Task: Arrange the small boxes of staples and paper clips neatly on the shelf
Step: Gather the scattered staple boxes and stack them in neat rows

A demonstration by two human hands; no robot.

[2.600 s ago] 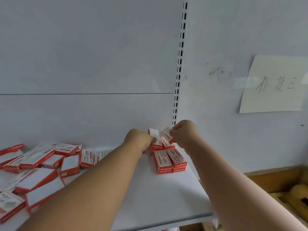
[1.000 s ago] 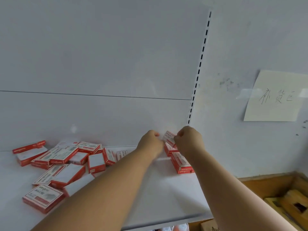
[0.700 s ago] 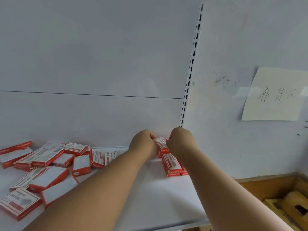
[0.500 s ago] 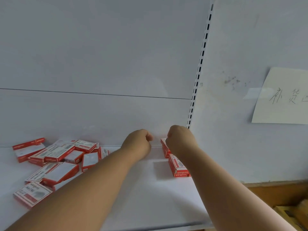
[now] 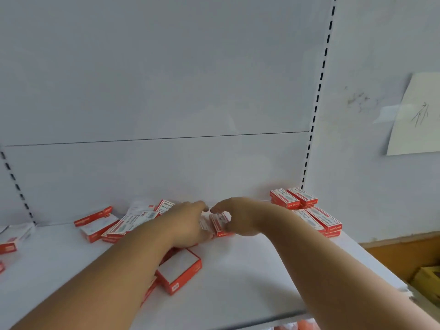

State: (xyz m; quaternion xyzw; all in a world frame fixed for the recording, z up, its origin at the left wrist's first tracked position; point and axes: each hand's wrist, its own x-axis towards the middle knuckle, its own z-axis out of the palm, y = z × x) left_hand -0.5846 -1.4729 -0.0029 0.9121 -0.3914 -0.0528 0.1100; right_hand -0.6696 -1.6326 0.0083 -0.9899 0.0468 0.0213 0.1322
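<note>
Many loose boxes (image 5: 180,272) beside stacked boxes (image 5: 306,211).

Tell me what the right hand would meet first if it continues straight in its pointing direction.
Probably the left hand: the right hand, gripping a red box, points leftward at it. Depth is unclear.

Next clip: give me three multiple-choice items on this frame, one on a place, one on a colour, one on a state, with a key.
1. Where do the tidy stacked boxes sit on the shelf?
A. back right corner
B. front left edge
C. centre front

2. What colour are the box sides?
A. blue
B. red
C. green

3. What is the right hand doing?
A. hanging idle off the shelf
B. pressing flat on the wall
C. gripping a small box

Key: A, they stand beside the slotted upright; B, red edges show everywhere; C, its fingers and thumb curl round the box, next to the left hand.
</note>
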